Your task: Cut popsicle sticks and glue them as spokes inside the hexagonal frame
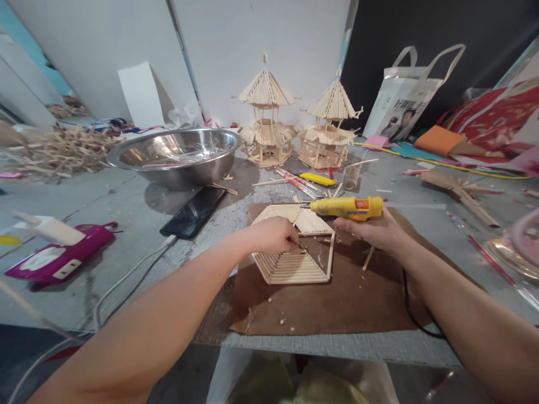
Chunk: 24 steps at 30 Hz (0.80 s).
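Observation:
My right hand (pixel 381 231) grips a yellow hot glue gun (pixel 347 207), its nozzle pointing left and a clear glue stick (pixel 416 206) sticking out of its back. Below the nozzle lies a flat hexagonal panel of thin wooden sticks (pixel 295 274), most of its wedges filled with rows of sticks. One wedge on the right shows only its frame, with the brown board (pixel 286 314) visible through it. Over the panel's centre, my left hand (pixel 278 234) is closed with fingertips pinched downward; whatever sits between them is too small to make out.
Two stick pagodas (pixel 266 134) (pixel 332 126) stand at the back, right of a steel basin (pixel 181 160). A phone (pixel 194 213) and purple power strip (pixel 63 255) lie left. A yellow utility knife (pixel 318 179) lies behind the board. A white bag (pixel 400 104) stands back right.

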Tool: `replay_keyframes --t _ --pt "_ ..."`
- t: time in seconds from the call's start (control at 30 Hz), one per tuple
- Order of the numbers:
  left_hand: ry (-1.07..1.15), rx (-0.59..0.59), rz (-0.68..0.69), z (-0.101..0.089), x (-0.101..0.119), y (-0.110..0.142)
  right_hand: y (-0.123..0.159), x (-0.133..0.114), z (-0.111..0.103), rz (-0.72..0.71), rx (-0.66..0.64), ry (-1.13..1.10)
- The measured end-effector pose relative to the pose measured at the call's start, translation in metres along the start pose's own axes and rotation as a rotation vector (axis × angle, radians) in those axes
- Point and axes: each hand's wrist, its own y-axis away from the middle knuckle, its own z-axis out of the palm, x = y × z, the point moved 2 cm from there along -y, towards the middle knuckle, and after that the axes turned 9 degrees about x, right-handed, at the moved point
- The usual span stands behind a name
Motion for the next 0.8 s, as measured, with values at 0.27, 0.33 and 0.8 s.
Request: replay_keyframes --t 0.27,0.33,0.8 --pt "-0.005 -0.023 -0.016 -0.0009 0.0001 0.0001 -0.0001 -0.0016 -0.0012 -0.046 0.015 0.025" --pt "-0.011 -0.019 -0.013 -0.0007 0.0003 -0.0001 -0.0001 -0.0023 -0.0009 -0.045 0.015 0.023" --pt "0.000 -0.023 -0.033 -0.0007 0.0015 0.0005 0.0001 0.0014 -0.0014 -0.051 0.026 0.033"
